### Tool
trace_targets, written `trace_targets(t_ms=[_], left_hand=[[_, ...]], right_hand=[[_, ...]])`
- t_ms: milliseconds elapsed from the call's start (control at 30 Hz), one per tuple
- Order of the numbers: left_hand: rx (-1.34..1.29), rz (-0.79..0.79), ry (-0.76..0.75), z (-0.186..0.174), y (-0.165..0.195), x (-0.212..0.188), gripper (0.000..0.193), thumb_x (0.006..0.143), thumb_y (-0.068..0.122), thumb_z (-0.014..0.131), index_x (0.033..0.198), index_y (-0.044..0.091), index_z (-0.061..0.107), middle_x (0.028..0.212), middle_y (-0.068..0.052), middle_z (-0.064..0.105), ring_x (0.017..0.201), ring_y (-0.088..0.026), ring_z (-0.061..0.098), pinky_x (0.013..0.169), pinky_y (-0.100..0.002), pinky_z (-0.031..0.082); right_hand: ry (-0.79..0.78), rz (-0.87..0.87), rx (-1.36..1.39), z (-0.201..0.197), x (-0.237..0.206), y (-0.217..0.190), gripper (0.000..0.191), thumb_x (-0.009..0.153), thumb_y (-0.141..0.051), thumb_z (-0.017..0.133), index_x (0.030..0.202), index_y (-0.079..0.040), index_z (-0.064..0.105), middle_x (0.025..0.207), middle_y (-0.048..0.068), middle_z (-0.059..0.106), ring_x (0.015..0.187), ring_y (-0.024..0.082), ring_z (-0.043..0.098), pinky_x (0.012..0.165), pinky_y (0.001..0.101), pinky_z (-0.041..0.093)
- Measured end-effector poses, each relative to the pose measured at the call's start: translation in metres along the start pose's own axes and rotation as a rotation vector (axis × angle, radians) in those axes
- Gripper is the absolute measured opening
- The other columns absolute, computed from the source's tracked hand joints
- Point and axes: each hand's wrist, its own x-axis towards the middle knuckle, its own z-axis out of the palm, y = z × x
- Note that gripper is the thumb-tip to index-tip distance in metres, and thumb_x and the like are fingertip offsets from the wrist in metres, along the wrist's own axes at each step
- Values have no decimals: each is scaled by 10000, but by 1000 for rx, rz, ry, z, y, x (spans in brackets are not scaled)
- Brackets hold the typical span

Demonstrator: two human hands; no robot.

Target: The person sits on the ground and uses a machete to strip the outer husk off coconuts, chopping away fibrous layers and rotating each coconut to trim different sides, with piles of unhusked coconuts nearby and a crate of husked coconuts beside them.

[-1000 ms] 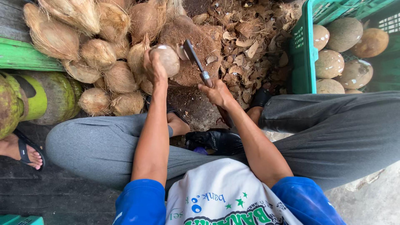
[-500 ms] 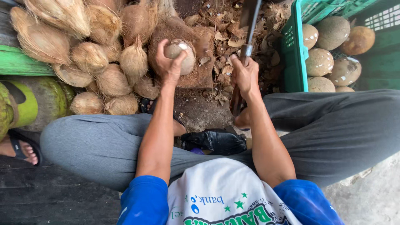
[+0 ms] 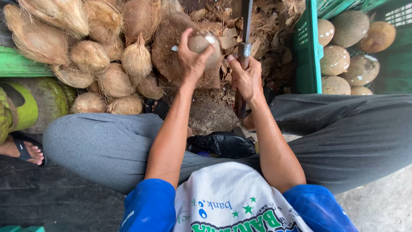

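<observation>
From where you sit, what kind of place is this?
Likely an outdoor coconut-husking spot: a pile of husked coconuts, husk scraps on the ground, and a green crate of peeled coconuts.

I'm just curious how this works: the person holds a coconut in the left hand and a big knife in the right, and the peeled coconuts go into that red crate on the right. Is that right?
Nearly. The crate is green, not red, as the head view shows. The rest holds: the left hand holds a coconut, the right hand grips the knife, and peeled coconuts lie in the crate.
</observation>
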Motion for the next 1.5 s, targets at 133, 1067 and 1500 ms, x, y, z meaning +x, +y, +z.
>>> trace_targets(t_ms=[133,1067,1500], left_hand=[[412,123,11,-42,-11,15,853,630,474,850,1338,114,537,1258,-200,569,1080,-307,630,842,-507,572],[464,435,186,-30,-24,15,283,1048,328,469,995,110,642,886,-64,688,750,-196,677,657,-363,576],[438,397,149,-37,-32,10,284,1017,312,485,997,79,646,907,-98,707,805,-244,697,709,-409,567]], right_hand=[[-85,28,-88,10,2,26,330,985,-309,691,821,-77,523,594,-18,529,429,93,472,368,281,400],[-122,-13,-106,17,-2,46,417,976,-353,674,689,-141,458,551,-2,508,427,100,443,400,326,372],[-213,171,-496,23,-11,36,452,971,-433,673,685,-119,518,567,3,526,456,131,470,442,358,429]])
